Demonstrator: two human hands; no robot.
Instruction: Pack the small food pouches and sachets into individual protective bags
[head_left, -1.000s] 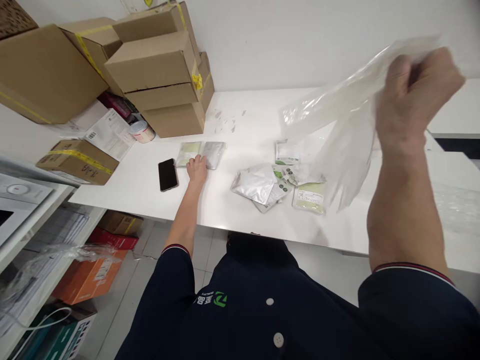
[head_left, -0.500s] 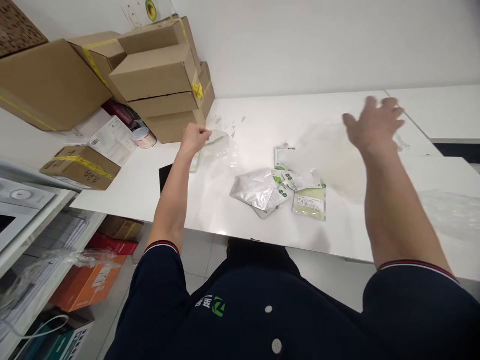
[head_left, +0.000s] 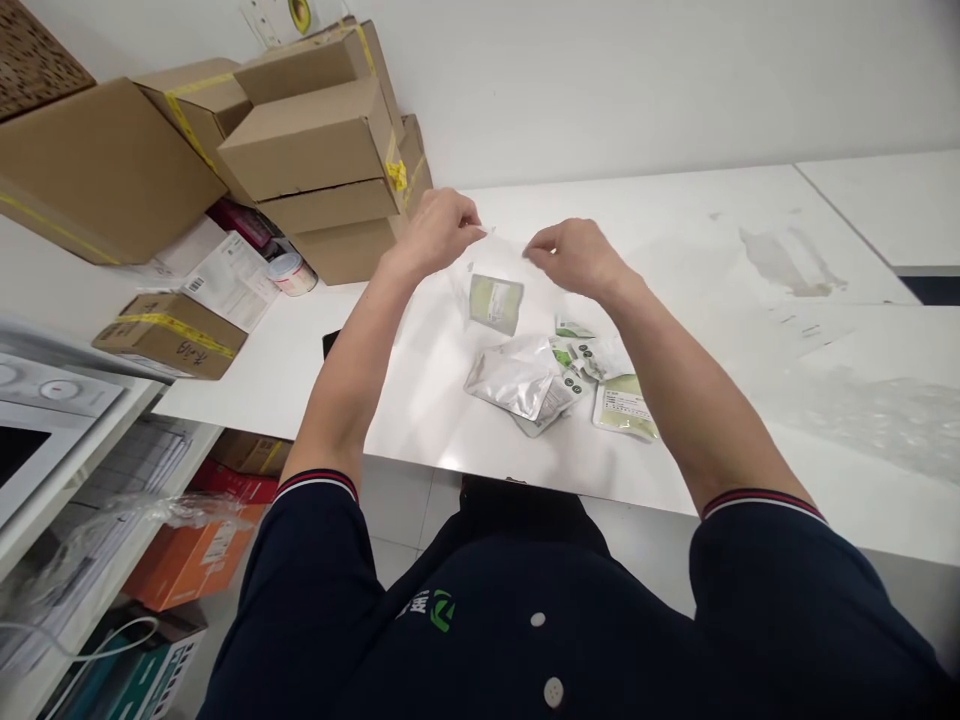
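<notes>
A clear plastic bag (head_left: 461, 285) hangs above the white table, with a green-and-silver packet (head_left: 496, 304) showing in or behind it. My left hand (head_left: 442, 230) pinches the bag's upper edge. Just to the right, my right hand (head_left: 576, 257) has its thumb and fingertips pressed together near the bag's other top side; what they hold is too faint to make out. Nearer to me lies a pile of silver pouches (head_left: 514, 375) with green-marked ones. A green labelled pouch (head_left: 624, 405) sits right of the pile, partly behind my right forearm.
Cardboard boxes (head_left: 307, 150) are stacked at the back left beside a small tin (head_left: 292, 274). Bubble wrap (head_left: 885, 415) lies on the right of the white table (head_left: 420, 420). A white appliance (head_left: 56, 400) stands at the far left.
My right hand has swung left from the table's right side and closed its fingers. My left hand has moved right and slightly up with the bag. The green-and-silver packet now shows between them.
</notes>
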